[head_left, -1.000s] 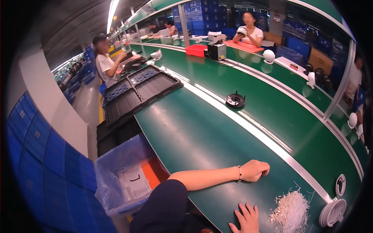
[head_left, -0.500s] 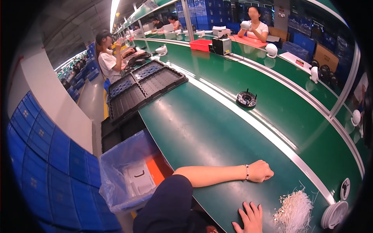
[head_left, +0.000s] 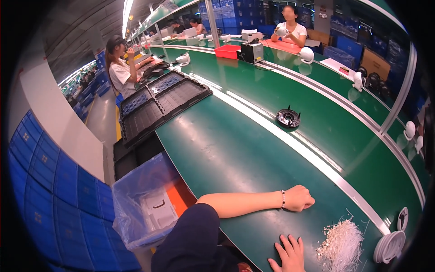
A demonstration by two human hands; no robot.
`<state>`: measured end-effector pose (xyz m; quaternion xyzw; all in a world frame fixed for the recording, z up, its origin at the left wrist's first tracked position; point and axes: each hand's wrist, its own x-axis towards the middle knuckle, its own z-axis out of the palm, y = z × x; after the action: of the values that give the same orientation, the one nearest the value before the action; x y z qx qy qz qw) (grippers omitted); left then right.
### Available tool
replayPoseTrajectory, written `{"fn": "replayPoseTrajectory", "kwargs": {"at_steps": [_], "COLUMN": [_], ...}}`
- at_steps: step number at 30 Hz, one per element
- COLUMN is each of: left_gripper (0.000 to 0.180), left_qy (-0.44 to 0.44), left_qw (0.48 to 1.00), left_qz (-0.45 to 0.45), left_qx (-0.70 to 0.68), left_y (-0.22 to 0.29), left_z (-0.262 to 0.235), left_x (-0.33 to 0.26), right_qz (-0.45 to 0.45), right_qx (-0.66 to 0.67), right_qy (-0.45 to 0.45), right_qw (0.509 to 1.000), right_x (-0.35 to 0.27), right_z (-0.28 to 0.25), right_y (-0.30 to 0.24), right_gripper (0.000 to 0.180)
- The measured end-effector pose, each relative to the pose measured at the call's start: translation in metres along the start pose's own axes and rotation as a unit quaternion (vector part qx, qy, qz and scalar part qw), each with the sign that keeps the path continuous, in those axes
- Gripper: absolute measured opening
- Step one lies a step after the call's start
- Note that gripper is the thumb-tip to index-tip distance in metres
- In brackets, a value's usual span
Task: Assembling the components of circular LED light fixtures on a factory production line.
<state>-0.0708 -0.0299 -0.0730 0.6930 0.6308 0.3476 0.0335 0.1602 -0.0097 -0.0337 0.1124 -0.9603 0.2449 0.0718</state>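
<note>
My left forearm lies across the green worktop (head_left: 213, 149), and my left hand (head_left: 299, 198) rests on it, curled into a fist. No object shows in it. Nearer the lower edge, my right hand (head_left: 289, 255) is laid flat with its fingers spread, holding nothing. Just right of that hand is a heap of thin white strips and small beige bits (head_left: 342, 245), with a gap between them. Farther off, a round black part (head_left: 288, 117) with upright pins sits on the green belt beyond the metal rail.
Left of the worktop stands a plastic-lined blue bin (head_left: 136, 213). Black partitioned trays (head_left: 158, 104) lie at its far end. White round pieces (head_left: 389, 247) are at the right. Co-workers sit farther along the line; one across (head_left: 290, 34) holds a white object.
The round black part has shifted slightly rightward relative to the rail and bench. My view has turned a little; both hands keep their poses.
</note>
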Motion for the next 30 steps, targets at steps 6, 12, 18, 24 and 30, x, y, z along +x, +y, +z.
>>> {"fn": "replayPoseTrajectory", "kwargs": {"at_steps": [6, 12, 18, 24, 30], "left_gripper": [0.011, 0.010, 0.009, 0.009, 0.009], "left_qy": [-0.001, -0.009, -0.018, -0.017, 0.022], "left_qw": [1.000, 1.000, 1.000, 0.999, 0.999], "left_qz": [0.002, -0.010, -0.023, -0.033, -0.016], "left_qx": [0.005, -0.002, 0.005, -0.002, -0.026], "left_y": [-0.0003, 0.0009, 0.0016, 0.0020, -0.0001], "left_z": [-0.0005, -0.0018, -0.0027, -0.0014, -0.0021], "left_x": [0.0019, 0.0022, 0.0015, 0.0015, 0.0028], "right_qz": [-0.002, 0.004, 0.001, -0.004, 0.003], "right_qx": [0.003, 0.005, -0.002, 0.002, -0.003], "right_qy": [0.012, 0.004, -0.002, 0.004, 0.004], "right_qw": [1.000, 1.000, 1.000, 1.000, 1.000], "right_x": [0.0000, -0.0013, -0.0001, -0.0026, -0.0020], "right_z": [-0.0008, 0.0002, -0.0021, 0.0011, -0.0010], "right_y": [0.0001, 0.0004, -0.0009, -0.0003, 0.0031], "right_gripper": [0.050, 0.051, 0.051, 0.051, 0.051]}}
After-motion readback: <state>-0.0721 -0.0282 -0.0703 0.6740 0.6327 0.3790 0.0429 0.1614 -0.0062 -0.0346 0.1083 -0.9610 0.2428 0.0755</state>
